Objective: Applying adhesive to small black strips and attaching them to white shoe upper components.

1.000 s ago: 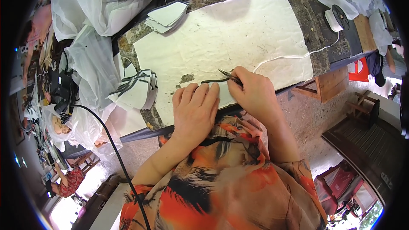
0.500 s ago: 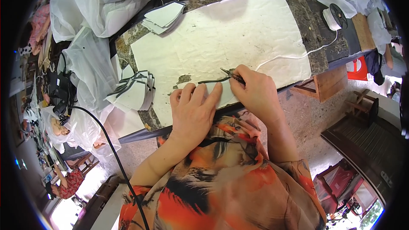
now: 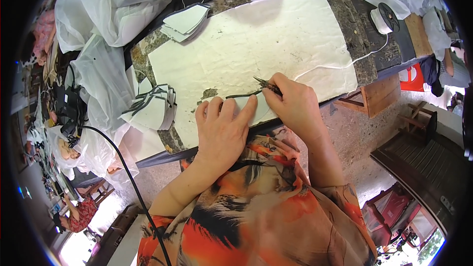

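A pale curved piece [image 3: 262, 111] with a black band along its far edge lies at the near side of the white sheet. My left hand [image 3: 222, 127] rests flat on it, fingers spread, the index fingertip by the black edge. Small dark metal snips [image 3: 261, 83] are gripped in my right hand [image 3: 297, 104]. Their pointed tips stick out to the left, just above the band's right end; whether the blades touch it I cannot tell. A white cord [image 3: 331, 67] runs from beside my right hand to a spool [image 3: 383, 19] at the far right.
A stack of white pieces with black edging [image 3: 153, 107] stands left of my hands. Plain white pieces [image 3: 185, 21] are piled farther back. Plastic bags [image 3: 93, 10] crowd the table's left and far sides. A black cable [image 3: 129, 170] hangs at the left; a wooden stool [image 3: 372, 99] stands right.
Hands, snips and piece keep nearly the same pose. The whole view has shifted slightly, with the table things a little farther left.
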Motion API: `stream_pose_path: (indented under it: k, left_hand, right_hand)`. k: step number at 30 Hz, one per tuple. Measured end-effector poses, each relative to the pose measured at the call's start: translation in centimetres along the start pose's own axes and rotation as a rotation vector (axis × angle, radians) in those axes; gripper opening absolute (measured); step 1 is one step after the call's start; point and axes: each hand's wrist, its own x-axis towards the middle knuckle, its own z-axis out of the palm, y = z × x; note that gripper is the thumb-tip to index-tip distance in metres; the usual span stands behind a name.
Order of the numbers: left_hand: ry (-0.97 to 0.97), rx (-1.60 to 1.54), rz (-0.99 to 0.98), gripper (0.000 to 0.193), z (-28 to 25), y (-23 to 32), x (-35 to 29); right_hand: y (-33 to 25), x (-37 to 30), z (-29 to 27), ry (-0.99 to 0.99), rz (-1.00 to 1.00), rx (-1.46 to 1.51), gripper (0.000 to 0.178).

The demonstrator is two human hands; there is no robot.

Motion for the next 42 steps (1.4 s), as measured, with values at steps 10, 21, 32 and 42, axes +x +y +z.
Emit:
stream_pose_path:
  k: [10, 21, 32, 42]
  left_hand:
    - [0.000, -0.118, -0.053, 0.054, -0.3, -0.8, 0.7]
    - [-0.072, -0.345, -0.127, 0.044, -0.3, -2.7, 1.8]
    - [-0.120, -0.624, -0.115, 0.021, -0.1, -3.2, 2.7]
    - [-0.161, -0.758, -0.170, 0.018, -0.5, -3.5, 2.4]
  right_hand:
    - [-0.3, -0.1, 0.5, 0.013, 0.049, -0.021, 0.019]
    - [0.3, 0.1, -2.0, -0.185, 0.089, 0.239, 0.030]
    - [-0.1, 0.2, -1.6, -0.270, 0.037, 0.316, 0.020]
    - [0.1, -0.2, -1.1, -0.258, 0.029, 0.374, 0.015]
